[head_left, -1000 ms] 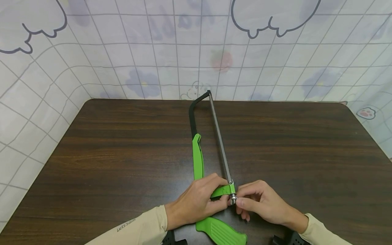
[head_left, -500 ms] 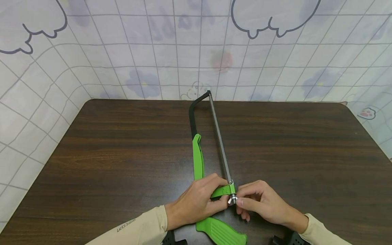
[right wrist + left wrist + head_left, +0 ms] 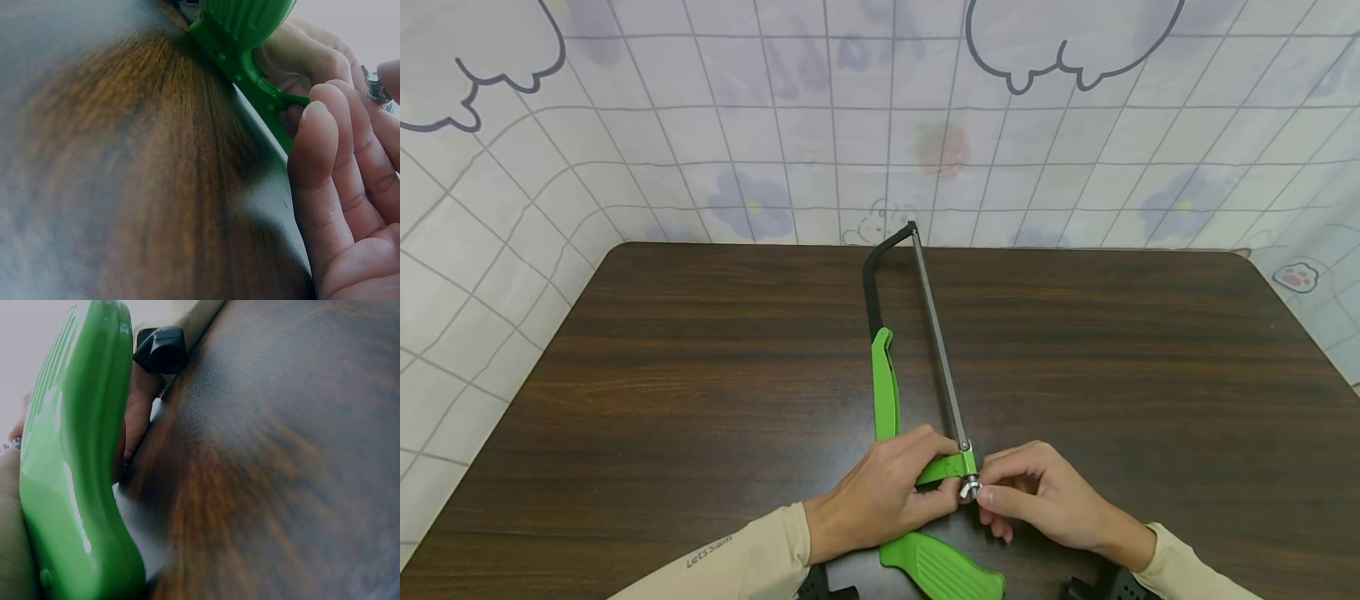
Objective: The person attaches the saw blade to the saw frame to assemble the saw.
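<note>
A hacksaw (image 3: 886, 383) with a green and black frame lies on the table, its blade (image 3: 938, 342) running along the right side. My left hand (image 3: 887, 487) holds the frame around the green arm at the blade's near end. At that end sits a silver wing nut (image 3: 969, 489), which the thumb and forefinger of my right hand (image 3: 1048, 500) pinch from the right. Below the left hand shows the ribbed green handle (image 3: 942, 568), which fills the left side of the left wrist view. In the right wrist view, the wing nut's threaded screw (image 3: 374, 86) is partly hidden by a fingertip.
The dark wood-grain table (image 3: 700, 367) extends on both sides of the saw. A white gridded sheet (image 3: 820, 133) with printed pictures hangs behind it. Black wrist devices (image 3: 827, 586) show under the forearms at the bottom edge.
The wing nut's wings have turned to different angles between the frames. Both hands and the hacksaw stay in nearly the same place.
</note>
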Motion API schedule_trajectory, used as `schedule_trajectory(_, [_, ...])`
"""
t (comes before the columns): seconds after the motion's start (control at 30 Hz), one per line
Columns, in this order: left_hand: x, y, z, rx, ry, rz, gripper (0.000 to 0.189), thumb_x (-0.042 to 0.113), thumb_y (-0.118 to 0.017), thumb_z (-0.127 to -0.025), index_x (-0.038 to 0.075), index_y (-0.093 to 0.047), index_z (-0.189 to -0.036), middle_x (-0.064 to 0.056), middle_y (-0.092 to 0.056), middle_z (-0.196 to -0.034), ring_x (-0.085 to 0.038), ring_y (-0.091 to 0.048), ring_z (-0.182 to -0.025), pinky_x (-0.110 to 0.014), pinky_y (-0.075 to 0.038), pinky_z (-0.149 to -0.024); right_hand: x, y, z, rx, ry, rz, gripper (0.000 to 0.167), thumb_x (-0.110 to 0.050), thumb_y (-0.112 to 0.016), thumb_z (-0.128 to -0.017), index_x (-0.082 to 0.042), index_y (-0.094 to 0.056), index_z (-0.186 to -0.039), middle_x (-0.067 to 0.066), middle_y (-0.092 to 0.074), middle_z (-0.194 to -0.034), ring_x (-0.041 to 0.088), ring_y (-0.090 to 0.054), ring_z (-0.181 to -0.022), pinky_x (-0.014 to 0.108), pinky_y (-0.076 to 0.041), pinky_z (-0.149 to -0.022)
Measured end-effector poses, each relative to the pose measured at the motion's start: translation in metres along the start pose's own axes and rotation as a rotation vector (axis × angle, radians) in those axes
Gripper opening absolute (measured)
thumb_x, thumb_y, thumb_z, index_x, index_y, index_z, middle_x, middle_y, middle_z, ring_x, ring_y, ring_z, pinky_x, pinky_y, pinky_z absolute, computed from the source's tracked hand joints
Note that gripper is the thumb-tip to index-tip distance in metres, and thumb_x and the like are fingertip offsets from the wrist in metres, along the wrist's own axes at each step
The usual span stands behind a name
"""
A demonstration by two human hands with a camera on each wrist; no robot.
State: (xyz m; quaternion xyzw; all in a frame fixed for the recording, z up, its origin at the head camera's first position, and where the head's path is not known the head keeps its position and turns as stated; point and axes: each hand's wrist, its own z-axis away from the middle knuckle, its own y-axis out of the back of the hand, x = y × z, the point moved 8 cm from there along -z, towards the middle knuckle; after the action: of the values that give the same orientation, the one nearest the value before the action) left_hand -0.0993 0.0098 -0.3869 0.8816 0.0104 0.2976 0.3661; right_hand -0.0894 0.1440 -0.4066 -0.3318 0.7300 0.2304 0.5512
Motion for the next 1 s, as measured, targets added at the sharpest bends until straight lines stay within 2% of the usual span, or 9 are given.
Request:
schedule_trajectory(0.2, [0.0,0.0003,-0.0002,0.006,-0.002,0.009,0.022,0.007,-0.068,-0.093,0.01,-0.064,-0.115,0.003,-0.065,-0.097,0.001,-0.052,-0.075,-0.002,-0.042,-0.069,0.0007,-0.0003,0.0,-0.014,0.006,-0.072,0.028,0.02,-0.038,-0.099,0.012,-0.065,-0.096,0.029,-0.056,-0.08,0.037,-0.054,-0.058,0.036,-0.058,-0.054])
schedule_trajectory(0.43, [-0.0002,0.0001,0.0001,0.006,-0.003,0.001,0.023,0.007,-0.068,-0.093,0.01,-0.064,-0.115,0.003,-0.065,-0.096,0.001,-0.051,-0.074,-0.002,-0.042,-0.069,0.0012,-0.0003,0.0001,-0.027,0.013,-0.089,0.028,0.02,-0.037,-0.099,0.014,-0.064,-0.098,0.029,-0.055,-0.081,0.037,-0.053,-0.059,0.037,-0.058,-0.055])
schedule_trajectory(0.77, [0.0001,0.0005,0.0002,0.009,-0.006,0.009,0.023,0.008,-0.068,-0.093,0.01,-0.064,-0.116,0.003,-0.065,-0.097,0.001,-0.053,-0.075,-0.002,-0.043,-0.07,0.0014,0.0002,0.0007,-0.023,0.007,-0.093,0.027,0.021,-0.039,-0.098,0.016,-0.065,-0.105,0.03,-0.055,-0.082,0.038,-0.053,-0.059,0.036,-0.058,-0.055])
schedule_trajectory(1.0, [-0.0003,0.0001,0.0006,-0.002,0.002,0.026,0.022,0.009,-0.067,-0.095,0.011,-0.064,-0.117,0.002,-0.067,-0.099,0.001,-0.054,-0.076,-0.002,-0.043,-0.07,0.0003,-0.0004,-0.0004,-0.001,-0.019,-0.048,0.024,0.021,-0.043,-0.098,0.014,-0.066,-0.1,0.029,-0.056,-0.08,0.037,-0.054,-0.058,0.035,-0.058,-0.054])
